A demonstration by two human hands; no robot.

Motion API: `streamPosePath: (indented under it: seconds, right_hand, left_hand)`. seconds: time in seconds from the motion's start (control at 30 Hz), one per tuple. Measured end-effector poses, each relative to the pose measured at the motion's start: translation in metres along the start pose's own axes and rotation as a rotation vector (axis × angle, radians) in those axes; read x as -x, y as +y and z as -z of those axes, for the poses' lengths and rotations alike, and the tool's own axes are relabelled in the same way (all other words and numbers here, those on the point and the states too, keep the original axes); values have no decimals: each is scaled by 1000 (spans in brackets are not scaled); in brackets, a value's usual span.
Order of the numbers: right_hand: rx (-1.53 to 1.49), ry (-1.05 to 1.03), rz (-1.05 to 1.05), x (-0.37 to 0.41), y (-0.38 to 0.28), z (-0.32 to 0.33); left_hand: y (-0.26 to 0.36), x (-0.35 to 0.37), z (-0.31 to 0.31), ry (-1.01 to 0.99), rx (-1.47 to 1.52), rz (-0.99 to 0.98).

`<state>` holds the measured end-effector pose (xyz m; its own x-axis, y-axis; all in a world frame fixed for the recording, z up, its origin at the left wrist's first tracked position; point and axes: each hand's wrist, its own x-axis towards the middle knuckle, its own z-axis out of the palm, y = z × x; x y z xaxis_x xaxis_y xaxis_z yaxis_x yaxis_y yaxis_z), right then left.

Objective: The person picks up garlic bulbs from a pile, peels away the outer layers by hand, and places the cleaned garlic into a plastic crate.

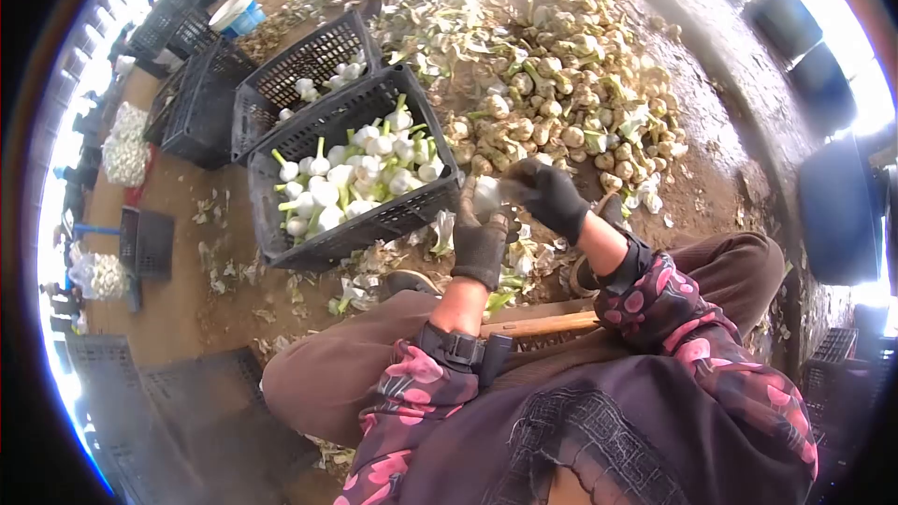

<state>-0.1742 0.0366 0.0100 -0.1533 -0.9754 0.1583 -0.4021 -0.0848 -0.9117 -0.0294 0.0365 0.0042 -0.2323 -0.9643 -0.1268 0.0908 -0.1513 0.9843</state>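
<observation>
My left hand (479,238), in a dark glove with bare, dirty fingertips, holds a white garlic bulb (486,194) upright in front of my knees. Close against the bulb's right side is my right hand (554,198), gloved in dark grey, its fingers curled together and partly blurred. Whatever lies between those fingers is too smeared to make out. Just left of my hands stands a black crate (351,224) with many cleaned white garlic bulbs (341,182) on short green stems. Beyond my hands spreads a heap of unpeeled, soil-stained garlic (561,98).
A second black crate (299,65) holds a few bulbs. Peeled skins (440,19) litter the ground. At left are stacked crates (201,98), a blue-and-white bucket (238,14) and filled bags of garlic (126,145). A wooden handle (543,323) lies across my lap.
</observation>
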Motion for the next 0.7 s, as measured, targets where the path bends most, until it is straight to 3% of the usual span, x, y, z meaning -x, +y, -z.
streamPosePath:
  seconds: [0.03, 0.1, 0.13, 0.23, 0.33, 0.43, 0.47, 0.57, 0.63, 0.7]
  right_hand:
    - [98, 3, 32, 10, -9, 3]
    - [325, -65, -17, 7, -14, 9]
    - [326, -61, -22, 5, -18, 14]
    - [310, -183, -37, -5, -24, 24]
    - [462, -177, 67, -7, -10, 26]
    - [421, -8, 4, -3, 16, 21]
    - [388, 73, -89, 0, 19, 23]
    - [255, 155, -187, 18, 1, 26]
    - [80, 189, 150, 27, -19, 23]
    - [141, 131, 204, 27, -29, 26]
  left_hand:
    - [-2, 0, 1, -8, 2, 6]
    - [-5, 0, 2, -11, -387, -122]
    - [20, 7, -2, -86, -95, 111]
    - [21, 7, -3, -132, 88, 183]
    - [-5, 1, 3, -182, 33, 69]
    - [-4, -3, 1, -243, 294, 80]
    - [1, 2, 2, -286, 400, 185]
    - [-21, -7, 2, -243, 349, 56]
    - [-7, -3, -1, -199, 279, 26]
    - [10, 5, -5, -227, -13, 14]
